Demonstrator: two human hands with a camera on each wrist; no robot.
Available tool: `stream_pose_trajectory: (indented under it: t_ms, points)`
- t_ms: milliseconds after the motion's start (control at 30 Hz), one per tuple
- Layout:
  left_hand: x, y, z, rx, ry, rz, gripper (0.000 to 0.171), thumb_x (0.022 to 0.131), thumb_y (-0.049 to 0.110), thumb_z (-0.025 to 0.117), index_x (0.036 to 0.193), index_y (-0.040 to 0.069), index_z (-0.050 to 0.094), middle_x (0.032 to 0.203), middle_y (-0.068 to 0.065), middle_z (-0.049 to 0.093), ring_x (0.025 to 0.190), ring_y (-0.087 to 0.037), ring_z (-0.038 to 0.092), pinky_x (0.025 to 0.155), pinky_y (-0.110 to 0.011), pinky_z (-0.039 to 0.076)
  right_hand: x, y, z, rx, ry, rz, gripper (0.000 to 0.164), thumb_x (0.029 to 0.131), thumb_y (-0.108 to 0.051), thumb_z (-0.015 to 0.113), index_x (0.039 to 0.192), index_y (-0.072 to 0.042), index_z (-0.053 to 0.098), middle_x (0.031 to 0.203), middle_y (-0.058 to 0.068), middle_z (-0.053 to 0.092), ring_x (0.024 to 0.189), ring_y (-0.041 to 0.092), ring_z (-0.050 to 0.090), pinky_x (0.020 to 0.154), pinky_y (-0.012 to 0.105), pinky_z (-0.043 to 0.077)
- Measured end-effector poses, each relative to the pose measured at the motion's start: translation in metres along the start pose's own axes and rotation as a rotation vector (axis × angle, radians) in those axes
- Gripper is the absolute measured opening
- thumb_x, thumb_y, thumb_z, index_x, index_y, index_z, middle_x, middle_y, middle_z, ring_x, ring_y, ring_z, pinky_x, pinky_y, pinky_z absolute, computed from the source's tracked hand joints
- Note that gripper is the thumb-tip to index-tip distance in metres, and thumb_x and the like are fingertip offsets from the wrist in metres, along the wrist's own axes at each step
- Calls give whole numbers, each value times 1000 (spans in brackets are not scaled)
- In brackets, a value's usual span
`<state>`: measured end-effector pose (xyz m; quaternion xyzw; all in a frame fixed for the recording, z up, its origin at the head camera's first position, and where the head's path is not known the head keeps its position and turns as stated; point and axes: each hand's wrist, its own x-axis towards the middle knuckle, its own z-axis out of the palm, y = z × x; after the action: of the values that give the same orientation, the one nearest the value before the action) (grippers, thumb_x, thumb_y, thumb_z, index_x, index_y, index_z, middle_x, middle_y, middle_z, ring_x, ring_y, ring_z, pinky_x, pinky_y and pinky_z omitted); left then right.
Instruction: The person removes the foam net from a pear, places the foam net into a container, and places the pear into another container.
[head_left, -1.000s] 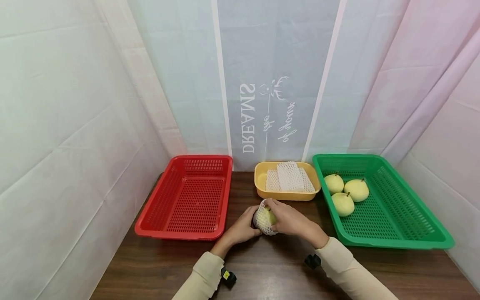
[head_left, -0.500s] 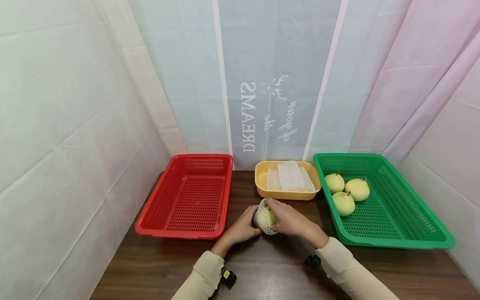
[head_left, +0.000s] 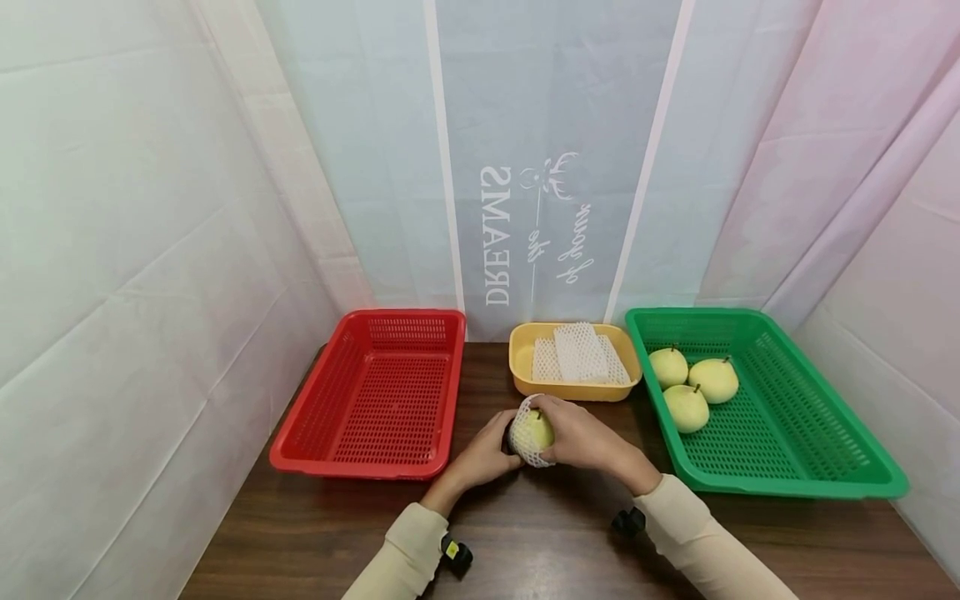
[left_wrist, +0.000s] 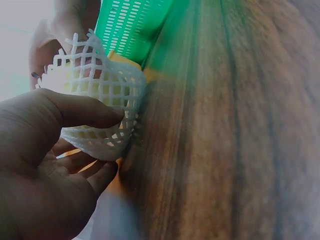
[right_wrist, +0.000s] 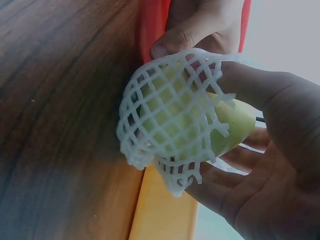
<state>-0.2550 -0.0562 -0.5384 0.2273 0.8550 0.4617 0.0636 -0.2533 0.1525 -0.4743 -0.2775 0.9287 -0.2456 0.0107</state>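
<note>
A yellow-green pear sits in a white foam net sleeve between both hands, over the front middle of the table. My left hand grips the netted pear from its left, thumb across the mesh in the left wrist view. From the other side my right hand holds the pear and the net's edge, thumb at the upper edge and fingers curled behind. In the right wrist view the pear's stem end pokes out of the net's open end toward the right palm. The net covers the pear's other end.
A red basket stands on the left. Behind the hands is a yellow tray with several white foam nets. On the right, a green basket holds three pears. The table is dark wood.
The netted pear has risen very slightly, and the right hand has shifted a little with it. Both hands keep their hold; the baskets and tray stay put.
</note>
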Motion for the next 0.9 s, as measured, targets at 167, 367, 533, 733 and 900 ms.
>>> stream_pose_trajectory:
  t_ms: [167,367,533,733,900]
  points:
    - [0,1,0,-45,9,-4,75,84,-5,75,153,7,49,152,-13,55,142,-27,52,117,-49,45,-1,0,-4,-11,18,-43,74,72,-11,97,136,-3,61,129,13,68,110,24,67,91,44,57]
    - [0,1,1,-95,13,8,74,85,-9,69,154,8,48,152,-13,54,140,-26,53,114,-46,48,-2,1,-7,-4,24,-53,73,74,-11,96,137,-4,61,131,13,68,113,26,67,92,45,57]
    - [0,1,2,-140,19,18,73,87,-13,63,155,8,48,155,-14,52,141,-26,51,114,-46,49,-2,1,-9,0,27,-53,73,74,-11,95,138,-4,60,133,14,67,116,27,67,95,47,57]
    - [0,3,1,-149,52,5,69,90,-9,66,154,11,50,155,-13,55,138,-25,53,108,-46,53,-1,2,-10,5,42,-58,73,74,-10,94,139,-5,60,134,12,67,116,25,66,96,46,57]
    - [1,2,2,-153,76,4,64,90,-7,67,151,9,53,151,-13,58,135,-25,55,105,-44,55,-1,2,-13,16,51,-64,71,74,-10,94,137,-6,61,132,11,67,115,25,66,94,46,57]
